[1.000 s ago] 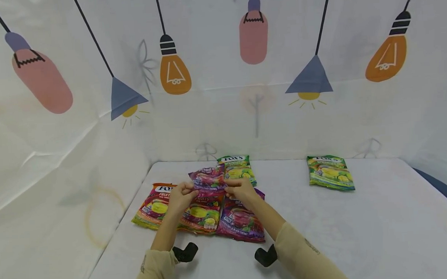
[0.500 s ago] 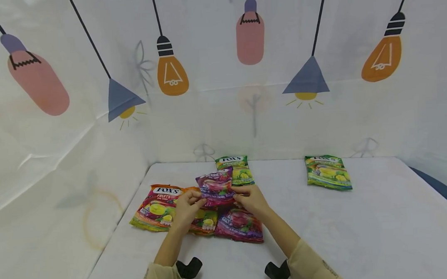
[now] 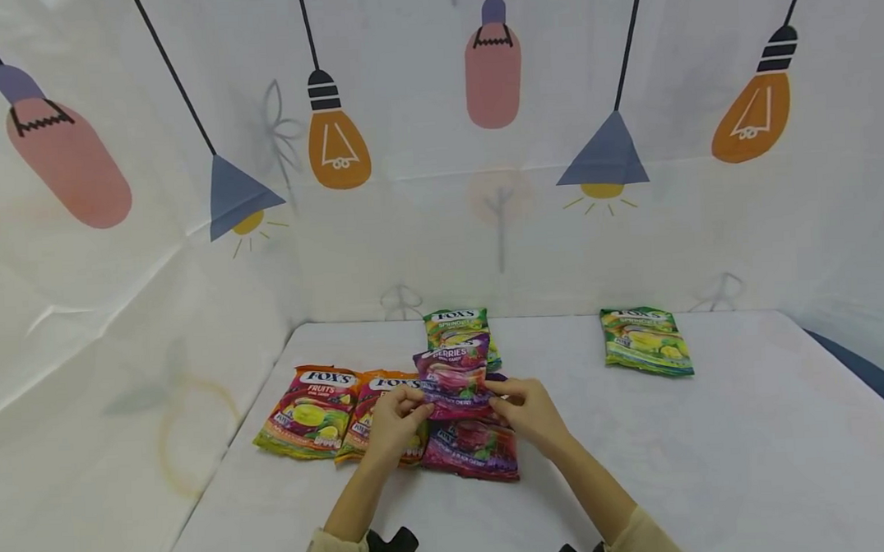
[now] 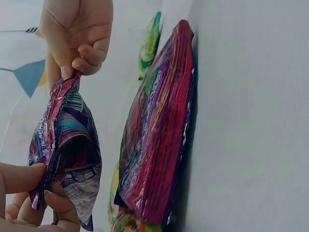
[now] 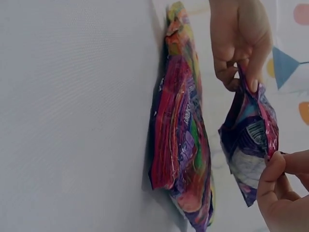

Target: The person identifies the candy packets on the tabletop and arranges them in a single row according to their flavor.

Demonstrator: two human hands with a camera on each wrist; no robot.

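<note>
Both hands hold a purple berries candy bag (image 3: 452, 381) in the air above the table. My left hand (image 3: 393, 426) pinches its lower left corner and my right hand (image 3: 534, 416) its lower right corner. Beneath it a second purple candy bag (image 3: 473, 452) lies on the table, its upper part hidden in the head view. Seen in the left wrist view, the held bag (image 4: 72, 140) hangs apart from the lying bag (image 4: 154, 130). Left of the lying bag are two orange-red fruits candy bags, the outer bag (image 3: 310, 413) and the inner bag (image 3: 356, 436), which my left hand partly covers.
A green candy bag (image 3: 455, 325) lies behind the held bag, near the table's back edge. Another green candy bag (image 3: 646, 341) lies farther right on the white table (image 3: 717, 462). A white sheet printed with lamps (image 3: 411, 253) stands behind. Dark wrist mounts (image 3: 393, 548) show below the sleeves.
Both hands have moved right and toward the person with the purple bag, from over the inner fruits bag to over the lying purple bag. The other bags stay put.
</note>
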